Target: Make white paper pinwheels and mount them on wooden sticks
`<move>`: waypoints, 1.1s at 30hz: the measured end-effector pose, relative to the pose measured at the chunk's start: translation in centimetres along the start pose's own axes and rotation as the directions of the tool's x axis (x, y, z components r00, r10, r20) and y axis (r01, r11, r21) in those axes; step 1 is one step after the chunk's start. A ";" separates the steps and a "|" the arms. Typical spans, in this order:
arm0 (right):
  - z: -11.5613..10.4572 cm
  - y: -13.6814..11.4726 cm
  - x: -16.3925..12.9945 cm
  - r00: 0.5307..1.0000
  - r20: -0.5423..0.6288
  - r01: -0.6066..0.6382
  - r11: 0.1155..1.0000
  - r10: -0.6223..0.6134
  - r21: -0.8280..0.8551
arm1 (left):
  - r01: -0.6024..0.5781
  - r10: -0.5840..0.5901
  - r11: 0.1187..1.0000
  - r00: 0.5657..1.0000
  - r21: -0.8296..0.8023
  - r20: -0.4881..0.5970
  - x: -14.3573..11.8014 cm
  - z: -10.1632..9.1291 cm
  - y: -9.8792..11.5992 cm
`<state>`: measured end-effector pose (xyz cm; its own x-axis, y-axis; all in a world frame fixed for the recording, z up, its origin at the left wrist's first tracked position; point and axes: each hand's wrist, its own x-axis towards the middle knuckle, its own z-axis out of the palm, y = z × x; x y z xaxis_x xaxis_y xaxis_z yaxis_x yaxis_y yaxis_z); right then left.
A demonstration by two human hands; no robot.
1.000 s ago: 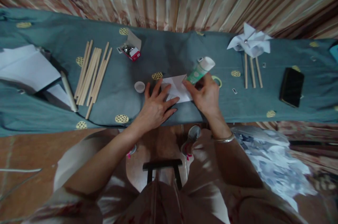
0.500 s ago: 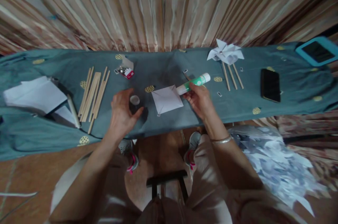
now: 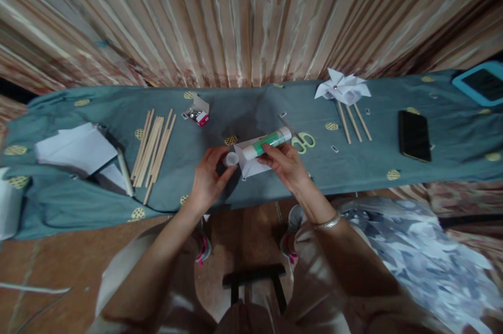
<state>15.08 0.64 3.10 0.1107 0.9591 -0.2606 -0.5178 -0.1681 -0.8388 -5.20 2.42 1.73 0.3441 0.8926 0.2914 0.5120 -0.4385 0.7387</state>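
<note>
**Cap meets glue stick over the folded paper**

At the far left of the bench [image 3: 243,108], under its teal cloth, lie white paper sheets [image 3: 74,148], then a bundle of wooden sticks [image 3: 153,148] and a small open box [image 3: 197,112] behind them. Near the front edge at the middle, the left hand [image 3: 208,179] has its fingers pinching a small white cap [image 3: 231,159], held at the left end of the glue stick [image 3: 267,143]. The right hand [image 3: 285,163] has its fingers closed around that green-and-white glue stick, which lies nearly level above a folded white paper [image 3: 251,167] resting on the cloth. Just beside the right hand lie yellow-handled scissors [image 3: 301,140]. Further right stand a white paper pinwheel [image 3: 342,88] with sticks beneath it, a black phone [image 3: 414,135] and a blue-edged tablet [image 3: 481,83].
</note>
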 end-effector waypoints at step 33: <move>0.5 1.3 -0.2 0.994 0.080 0.102 0.927 -0.078 -0.361 | -0.180 0.182 0.973 0.983 0.146 -0.001 -0.1 0.5 0.4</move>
<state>14.00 0.36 2.29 0.0829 0.9844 -0.1551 -0.1625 -0.1402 -0.9767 -4.66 2.14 1.68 0.4308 0.7979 0.4216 0.5511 -0.6025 0.5773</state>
